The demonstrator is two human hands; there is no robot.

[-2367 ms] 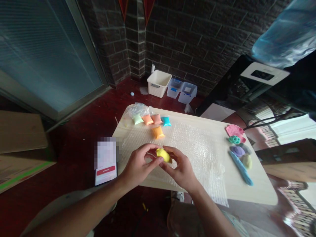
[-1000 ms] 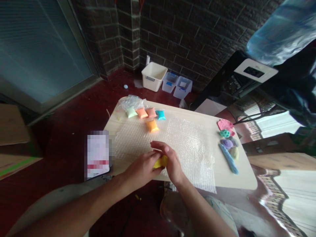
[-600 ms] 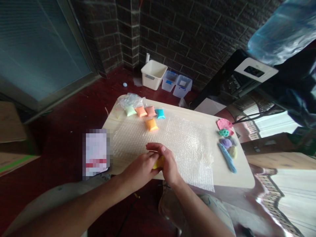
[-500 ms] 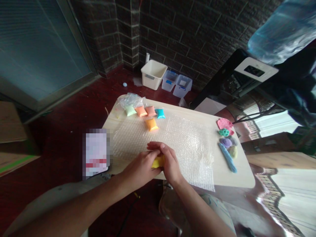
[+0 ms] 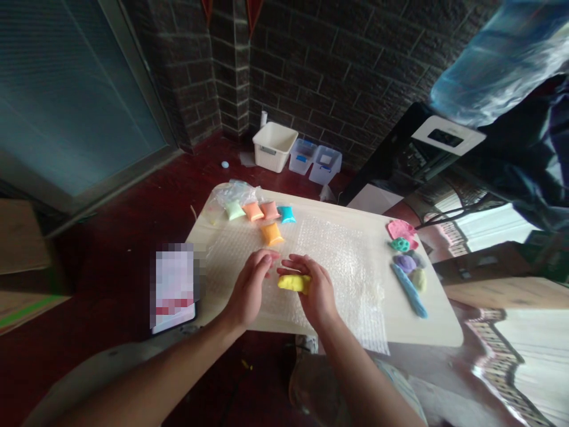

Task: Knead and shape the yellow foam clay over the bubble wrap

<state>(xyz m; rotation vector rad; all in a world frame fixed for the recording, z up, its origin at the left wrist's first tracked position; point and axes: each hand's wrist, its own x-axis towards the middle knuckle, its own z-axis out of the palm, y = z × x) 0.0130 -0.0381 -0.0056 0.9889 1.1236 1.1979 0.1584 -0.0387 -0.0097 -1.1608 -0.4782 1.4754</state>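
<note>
A short, thick roll of yellow modelling clay rests against the palm and fingers of my right hand, above the near part of the bubble wrap. My left hand is apart from it, just to the left, open and slightly curved with its palm turned towards the clay. Beyond the hands, an orange-yellow clay packet lies on the wrap. Behind it is a row with a pale green packet, two orange-pink packets and a turquoise packet.
On the table's right side lie a pink clay piece, a green one, a purple ball and a blue roll. A blurred-out screen stands left of the table. Bins sit by the brick wall.
My hands were pressed together around the yellow clay. Now they are parted: the left has moved off to the left, and the clay stays with the right.
</note>
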